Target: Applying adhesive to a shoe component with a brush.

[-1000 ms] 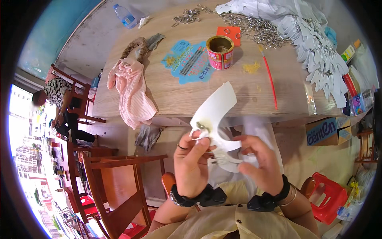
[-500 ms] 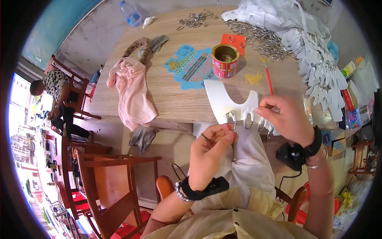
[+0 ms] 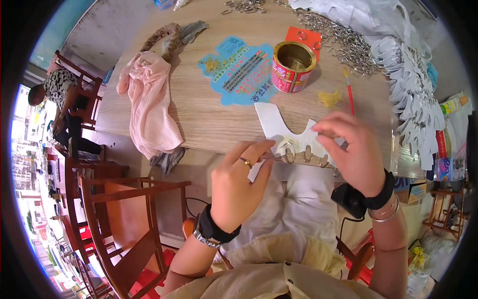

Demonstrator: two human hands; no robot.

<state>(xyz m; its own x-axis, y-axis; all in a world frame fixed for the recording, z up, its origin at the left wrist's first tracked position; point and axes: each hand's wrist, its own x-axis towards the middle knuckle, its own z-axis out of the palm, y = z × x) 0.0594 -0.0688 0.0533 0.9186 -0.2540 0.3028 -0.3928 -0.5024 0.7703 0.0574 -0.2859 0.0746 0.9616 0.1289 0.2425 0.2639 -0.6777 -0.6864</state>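
A white curved strap piece (image 3: 269, 120) lies at the table's near edge, its deep notch facing away from me. Several metal rings (image 3: 289, 152) hang in loops along its near side. My left hand (image 3: 240, 182) is closed on the left end of the piece, and a small white flap (image 3: 256, 170) shows between thumb and fingers. My right hand (image 3: 351, 152) pinches the right end, where its fingers cover part of the material. Just beyond the piece stands an open pink-and-gold can (image 3: 288, 80). A red-handled brush (image 3: 350, 97) lies right of it.
Beyond the can lie an orange card (image 3: 312, 36) and a heap of metal rings (image 3: 343, 42). White pieces with rings (image 3: 406, 94) are piled at the right edge. A blue printed card (image 3: 239, 74) and pink cloth (image 3: 149, 99) lie left. A wooden chair (image 3: 132, 214) stands at lower left.
My left hand has moved left from a metal ring to the left end of the strap piece and now grips there. My right hand stays at the right end. The view has shifted slightly.
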